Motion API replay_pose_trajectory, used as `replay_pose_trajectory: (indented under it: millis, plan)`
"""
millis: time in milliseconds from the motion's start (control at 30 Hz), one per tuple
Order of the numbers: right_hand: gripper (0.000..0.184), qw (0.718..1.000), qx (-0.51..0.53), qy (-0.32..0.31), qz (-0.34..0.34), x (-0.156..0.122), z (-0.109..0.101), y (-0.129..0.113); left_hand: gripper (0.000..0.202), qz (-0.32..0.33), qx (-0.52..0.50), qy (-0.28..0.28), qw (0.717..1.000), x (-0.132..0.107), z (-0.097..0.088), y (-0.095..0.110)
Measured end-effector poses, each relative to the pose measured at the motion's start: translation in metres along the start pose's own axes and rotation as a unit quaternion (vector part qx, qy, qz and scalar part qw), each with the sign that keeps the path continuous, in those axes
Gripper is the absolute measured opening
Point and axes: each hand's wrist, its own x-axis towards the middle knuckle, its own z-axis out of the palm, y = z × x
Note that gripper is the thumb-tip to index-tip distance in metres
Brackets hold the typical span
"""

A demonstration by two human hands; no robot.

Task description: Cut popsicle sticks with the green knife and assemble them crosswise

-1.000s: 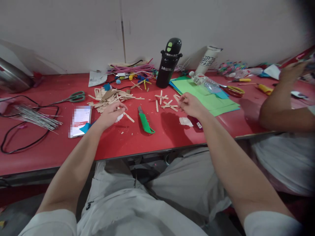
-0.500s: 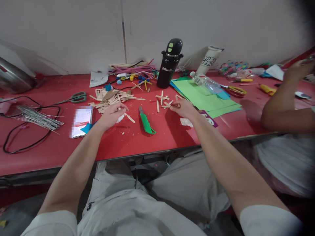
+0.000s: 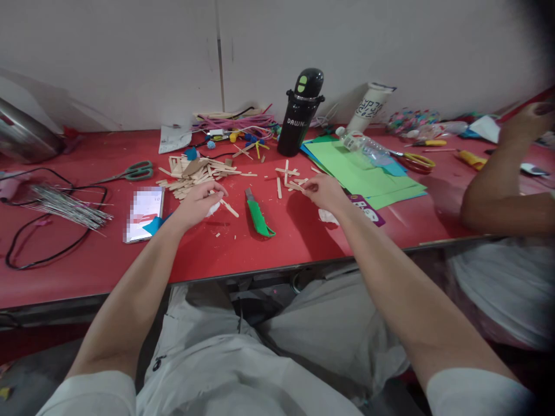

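Note:
My left hand [image 3: 202, 200] is at the near edge of a heap of wooden craft sticks [image 3: 195, 173]. Its fingers are curled, and a craft stick [image 3: 230, 208] juts out from beneath their tips; white material shows under the hand. My right hand [image 3: 323, 192] pinches the end of another craft stick [image 3: 296, 186], low over the table. Just beyond it lie several loose sticks, some crossed [image 3: 286, 171]. Between my hands rests a green-handled cutter [image 3: 259, 217], its blade pointing away from me.
A black bottle [image 3: 299, 115] stands at the back. Green paper sheets [image 3: 373, 173] and a clear plastic bottle [image 3: 366, 147] lie to the right, near another person's arm [image 3: 494, 185]. To the left are a phone [image 3: 145, 211], scissors [image 3: 136, 171] and thin wires [image 3: 71, 206].
My right hand's fingers have shifted slightly, and the stick at their tips now shows more plainly. My left hand and the cutter look unmoved.

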Motion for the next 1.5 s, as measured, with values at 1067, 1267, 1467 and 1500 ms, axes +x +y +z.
replay_pose_trajectory:
  millis: [1067, 1267, 1467, 1500]
  plan:
    - [0.033, 0.839, 0.525, -0.097, 0.110, -0.043, -0.005, -0.075, 0.036, 0.019, -0.017, -0.150, 0.988, 0.004, 0.012, 0.041]
    - [0.041, 0.826, 0.554, -0.051, 0.090, -0.041, -0.002, -0.080, 0.040, 0.080, 0.058, -0.153, 0.983, 0.023, 0.023, 0.063]
    - [0.034, 0.848, 0.527, -0.024, 0.060, -0.045, -0.004, -0.079, 0.034, 0.073, 0.144, -0.103, 0.982, 0.042, 0.029, 0.062]
    - [0.031, 0.855, 0.516, -0.018, 0.055, -0.044, -0.004, -0.079, 0.028, 0.070, 0.140, -0.089, 0.984, 0.043, 0.029, 0.061]
